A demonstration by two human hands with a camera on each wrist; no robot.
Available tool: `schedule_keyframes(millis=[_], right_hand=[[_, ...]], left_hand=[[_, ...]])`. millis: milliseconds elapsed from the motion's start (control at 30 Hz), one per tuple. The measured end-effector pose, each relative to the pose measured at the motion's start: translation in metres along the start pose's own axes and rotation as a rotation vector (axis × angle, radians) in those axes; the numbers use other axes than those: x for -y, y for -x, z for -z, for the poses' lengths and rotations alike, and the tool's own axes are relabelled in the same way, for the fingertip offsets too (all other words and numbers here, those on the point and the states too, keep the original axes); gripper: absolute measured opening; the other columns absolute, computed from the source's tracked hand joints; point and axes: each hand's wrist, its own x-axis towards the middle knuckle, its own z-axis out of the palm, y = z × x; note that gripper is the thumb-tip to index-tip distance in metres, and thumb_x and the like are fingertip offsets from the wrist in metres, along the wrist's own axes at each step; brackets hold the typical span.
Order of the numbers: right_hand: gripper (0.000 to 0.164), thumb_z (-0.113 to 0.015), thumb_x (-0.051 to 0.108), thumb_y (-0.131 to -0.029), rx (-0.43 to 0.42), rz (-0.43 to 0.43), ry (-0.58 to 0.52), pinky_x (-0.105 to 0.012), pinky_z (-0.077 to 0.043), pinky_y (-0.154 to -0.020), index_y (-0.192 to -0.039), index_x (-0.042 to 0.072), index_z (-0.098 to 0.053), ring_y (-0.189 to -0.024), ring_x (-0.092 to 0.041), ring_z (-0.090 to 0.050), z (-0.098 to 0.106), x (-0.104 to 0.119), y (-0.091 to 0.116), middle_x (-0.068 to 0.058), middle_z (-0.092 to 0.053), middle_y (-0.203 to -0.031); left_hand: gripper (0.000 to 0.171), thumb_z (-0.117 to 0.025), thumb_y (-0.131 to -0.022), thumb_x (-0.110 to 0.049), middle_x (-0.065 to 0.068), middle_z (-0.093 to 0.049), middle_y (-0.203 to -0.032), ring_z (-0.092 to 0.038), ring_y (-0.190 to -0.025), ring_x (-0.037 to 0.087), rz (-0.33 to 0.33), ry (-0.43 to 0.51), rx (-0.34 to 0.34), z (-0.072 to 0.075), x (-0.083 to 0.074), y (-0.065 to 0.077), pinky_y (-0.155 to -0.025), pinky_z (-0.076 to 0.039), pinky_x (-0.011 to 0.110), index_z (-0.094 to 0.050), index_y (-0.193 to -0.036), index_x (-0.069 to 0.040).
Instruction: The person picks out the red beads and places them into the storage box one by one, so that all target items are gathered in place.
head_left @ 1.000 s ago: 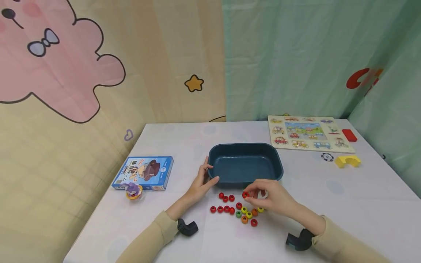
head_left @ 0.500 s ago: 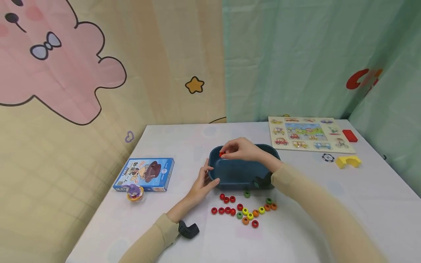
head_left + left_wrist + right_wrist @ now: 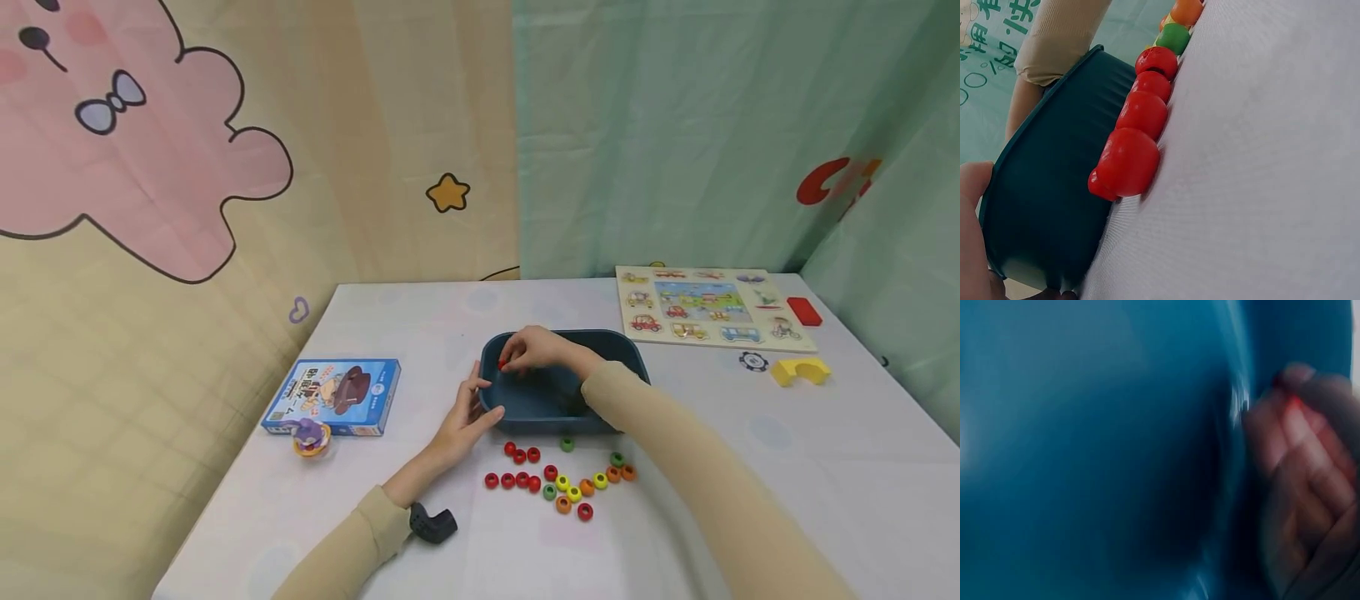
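Inside the dark blue plastic basin (image 3: 566, 423), near its left end wall, my right hand (image 3: 534, 348) pinches a red bead (image 3: 502, 364) between thumb and fingertips. The right wrist view is blurred, with a glint of red between the fingers (image 3: 1329, 469). At the basin's near left corner my left hand (image 3: 459, 421) holds on, thumb against the near side and fingers along the left side. Several beads lie on the table just in front: a row of red beads (image 3: 507, 481), then yellow beads (image 3: 573, 493), orange beads (image 3: 587, 487) and green beads (image 3: 550, 492).
On the left lies a blue box (image 3: 330, 396) with a small purple toy (image 3: 309, 435) by its near edge. A picture puzzle board (image 3: 712, 308), a red block (image 3: 804, 312), a yellow arch block (image 3: 800, 370) and a poker chip (image 3: 753, 361) are at the back right.
My right hand has carried the red bead from the table up into the basin, then a little lower toward its left end. My left hand has stayed at the corner.
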Motion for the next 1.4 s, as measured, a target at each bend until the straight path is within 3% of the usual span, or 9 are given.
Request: schedule_keyframes(millis=[200, 467, 767, 967, 1100, 1233, 1400], right_hand=[[0.020, -0.065, 0.019, -0.082, 0.017, -0.021, 0.037, -0.024, -0.050, -0.059, -0.097, 0.006, -0.064, -0.060, -0.010, -0.061, -0.009, -0.010, -0.006, 0.003, -0.064, -0.070], [0.019, -0.064, 0.017, -0.083, 0.005, -0.055, 0.083, -0.024, -0.048, -0.059, -0.098, 0.006, -0.064, -0.059, -0.010, -0.059, -0.011, -0.007, -0.007, 0.002, -0.064, -0.070], [0.028, -0.065, 0.020, -0.081, 0.042, -0.091, 0.116, -0.024, -0.048, -0.061, -0.105, 0.005, -0.063, -0.063, -0.012, -0.060, 0.002, 0.005, -0.003, 0.002, -0.064, -0.072], [0.039, -0.065, 0.025, -0.081, -0.007, 0.047, 0.043, -0.030, -0.048, -0.073, -0.113, 0.005, -0.058, -0.077, -0.014, -0.060, 0.041, 0.043, 0.030, 0.002, -0.064, -0.083], [0.037, -0.066, 0.029, -0.081, -0.083, 0.158, -0.023, -0.030, -0.049, -0.075, -0.112, 0.010, -0.059, -0.079, -0.012, -0.059, 0.050, 0.067, 0.064, 0.002, -0.063, -0.086], [0.029, -0.065, 0.024, -0.082, -0.105, 0.233, -0.094, -0.029, -0.051, -0.070, -0.109, 0.014, -0.060, -0.077, -0.011, -0.059, 0.036, 0.085, 0.102, -0.002, -0.063, -0.091], [0.023, -0.066, 0.013, -0.081, -0.139, 0.290, -0.133, -0.028, -0.051, -0.066, -0.103, 0.008, -0.062, -0.072, -0.012, -0.058, -0.005, 0.094, 0.136, -0.003, -0.064, -0.093]], left_hand=[[0.041, -0.050, -0.090, -0.006, 0.019, 0.003, -0.147, -0.016, -0.129, 0.040, 0.016, 0.012, 0.005, 0.000, 0.001, -0.001, -0.100, -0.023, 0.049, -0.026, -0.120, 0.008], [0.038, -0.050, -0.090, -0.006, 0.020, 0.003, -0.147, -0.015, -0.129, 0.040, 0.012, 0.026, 0.007, 0.000, 0.002, -0.001, -0.100, -0.024, 0.048, -0.026, -0.116, 0.009], [0.038, -0.050, -0.090, -0.006, 0.017, 0.003, -0.147, -0.016, -0.129, 0.040, 0.031, 0.007, 0.012, 0.001, 0.000, -0.001, -0.100, -0.025, 0.047, -0.026, -0.117, 0.007], [0.040, -0.051, -0.090, -0.008, 0.015, 0.001, -0.148, -0.018, -0.129, 0.038, 0.043, -0.017, 0.006, 0.001, -0.001, -0.001, -0.100, -0.026, 0.045, -0.026, -0.118, 0.007], [0.041, -0.051, -0.090, -0.009, 0.015, 0.001, -0.148, -0.019, -0.130, 0.036, 0.050, -0.015, 0.006, 0.002, -0.001, -0.001, -0.100, -0.026, 0.045, -0.026, -0.119, 0.008], [0.039, -0.051, -0.090, -0.007, 0.014, 0.000, -0.148, -0.018, -0.130, 0.035, 0.050, -0.009, -0.002, 0.002, -0.001, -0.002, -0.100, -0.026, 0.046, -0.027, -0.118, 0.008], [0.039, -0.051, -0.090, -0.007, 0.015, -0.001, -0.148, -0.017, -0.129, 0.038, 0.047, -0.018, -0.011, 0.001, 0.000, -0.002, -0.099, -0.026, 0.047, -0.028, -0.118, 0.007]])
